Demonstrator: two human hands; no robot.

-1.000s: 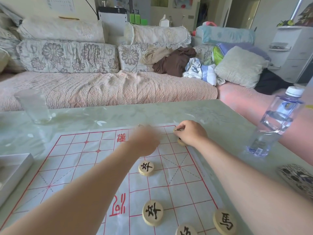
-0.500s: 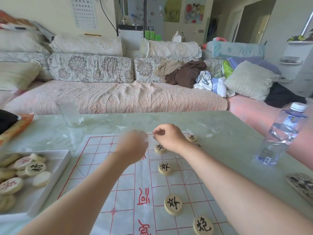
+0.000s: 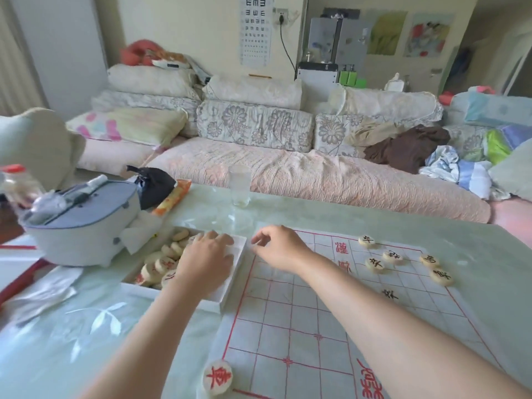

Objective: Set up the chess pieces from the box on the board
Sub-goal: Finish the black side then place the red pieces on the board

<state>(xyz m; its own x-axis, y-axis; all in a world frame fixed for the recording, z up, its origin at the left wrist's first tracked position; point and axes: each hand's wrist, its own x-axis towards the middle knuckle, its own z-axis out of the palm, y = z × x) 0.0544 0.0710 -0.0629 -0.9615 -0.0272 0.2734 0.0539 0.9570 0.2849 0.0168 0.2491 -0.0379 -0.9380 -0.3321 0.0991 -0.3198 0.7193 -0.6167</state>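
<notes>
Heaped chess pieces (image 3: 162, 262), pale discs with red marks, in the left half of the box (image 3: 230, 286); right half of the box mostly bare white floor. Left hand (image 3: 207, 260) palm down inside the box, over that bare part, fingers (image 3: 214, 237) spread and fairly straight, tips just right of the heap. No piece seen in its hold, though anything under the palm hidden. Heap thus just to the left of this hand: a short sideways reach, by the look of it. No long axis to mind: round flat discs, fit for a pinch from any side.

Right hand (image 3: 276, 246) just right of the box, above the closest corner of the board (image 3: 288, 312), fingers loosely curled, nothing visible between them. Farther from the heap than the left hand, with the box wall between.

Board right beside the box's right wall, touching or barely apart; cannot tell which. Several black-marked pieces (image 3: 375, 264) well to the right of the box, on the board. One red-marked piece (image 3: 217, 377) well apart on the near side of the box, at the board's edge on the desk (image 3: 86, 326). Drinking glass (image 3: 240, 185) beyond the box; rice cooker (image 3: 80, 226) just left of it.
</notes>
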